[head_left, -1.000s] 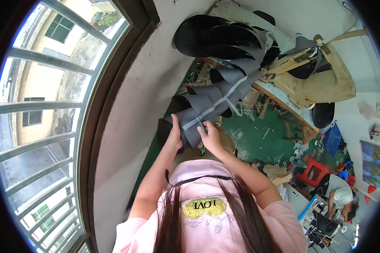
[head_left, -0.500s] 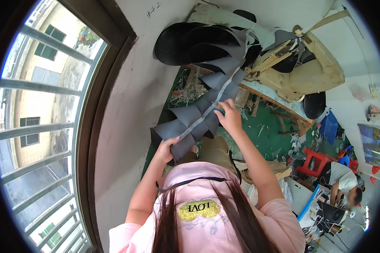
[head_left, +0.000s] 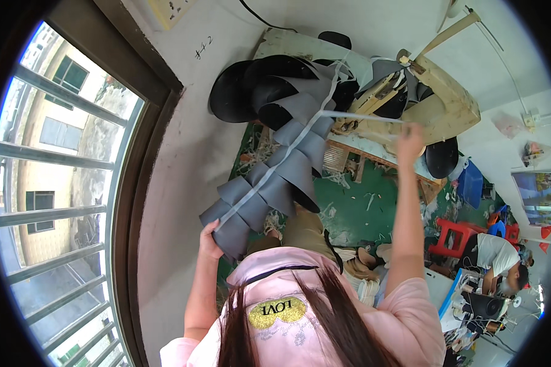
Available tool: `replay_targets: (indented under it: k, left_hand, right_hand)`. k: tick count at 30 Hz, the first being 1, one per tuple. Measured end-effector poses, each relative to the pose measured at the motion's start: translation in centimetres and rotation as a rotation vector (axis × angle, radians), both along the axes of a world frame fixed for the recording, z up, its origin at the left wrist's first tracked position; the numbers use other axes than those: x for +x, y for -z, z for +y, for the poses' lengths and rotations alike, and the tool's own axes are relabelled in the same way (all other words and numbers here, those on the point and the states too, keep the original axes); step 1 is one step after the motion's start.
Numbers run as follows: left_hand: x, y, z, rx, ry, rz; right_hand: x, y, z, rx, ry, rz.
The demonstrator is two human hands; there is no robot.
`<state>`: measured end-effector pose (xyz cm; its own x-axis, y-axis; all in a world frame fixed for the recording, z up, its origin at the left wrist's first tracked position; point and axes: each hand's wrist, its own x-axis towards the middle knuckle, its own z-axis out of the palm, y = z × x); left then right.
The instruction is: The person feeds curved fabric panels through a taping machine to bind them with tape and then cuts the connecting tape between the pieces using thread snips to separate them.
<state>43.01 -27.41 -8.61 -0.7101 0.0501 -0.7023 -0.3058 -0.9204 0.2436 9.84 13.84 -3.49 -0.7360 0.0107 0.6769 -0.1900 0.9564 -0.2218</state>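
A long chain of curved dark grey sheet pieces (head_left: 289, 169), joined along a pale binding tape (head_left: 246, 198), slants from the bench down toward my lap. At its near end, my left hand (head_left: 210, 242) is closed round the last grey piece. My right hand (head_left: 410, 142) is raised to the right in front of the sewing machine, blurred by motion with its fingers closed. A loose pale strip (head_left: 364, 115) stretches taut from the chain's tape to that hand. Whether a tool is also in it cannot be made out. Larger black curved pieces (head_left: 231, 92) lie heaped at the chain's far end.
The beige sewing machine (head_left: 450, 104) stands on a worn bench (head_left: 288, 48) at the back. A barred window (head_left: 61, 156) is on the left. To the right are a red stool (head_left: 450, 235), a blue bin (head_left: 470, 183) and another person (head_left: 499, 254) bent over a cluttered table. Scraps litter the green floor (head_left: 370, 205).
My right hand has moved from the middle of the chain up and to the right, drawing out the pale strip. My left hand has shifted slightly left with the chain's near end.
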Motion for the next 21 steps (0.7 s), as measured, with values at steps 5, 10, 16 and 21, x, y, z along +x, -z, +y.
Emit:
replay_targets:
  k: [5,10,16,21]
  left_hand:
    - [-0.4,-1.9,-0.1,0.007,-0.111,0.015]
    - [-0.2,-3.1,0.4,0.009,-0.084,0.064]
    - [-1.6,-4.7,2.0,0.101,0.131,0.282]
    - [-1.3,-5.0,3.2,0.104,0.145,0.297]
  right_hand:
    - [0.3,-0.9,13.5,0.001,0.633,-0.095]
    - [4.2,2.2,20.5,-0.048,0.564,-0.583]
    - [12.0,-3.1,-1.1,-0.631,-0.042,-0.347]
    - [20.7,-3.1,-17.4,-0.679,-0.826,-0.879]
